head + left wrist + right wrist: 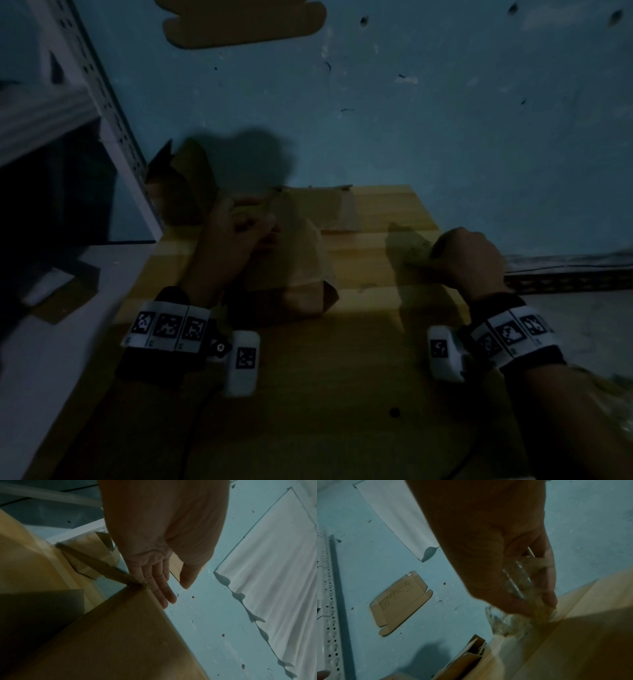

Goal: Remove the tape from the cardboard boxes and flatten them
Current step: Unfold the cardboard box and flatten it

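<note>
The left hand (154,566) is reaching forward toward twelve o'clock, its fingers (164,591) lying straight. The right hand (469,257) is curling closed, its wrist bending toward ten o'clock.

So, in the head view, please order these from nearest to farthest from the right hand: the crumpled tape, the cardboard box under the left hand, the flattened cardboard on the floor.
1. crumpled tape: gripped by the right hand itself.
2. cardboard box: further left, under the left hand.
3. flattened cardboard: far ahead on the blue floor.
</note>
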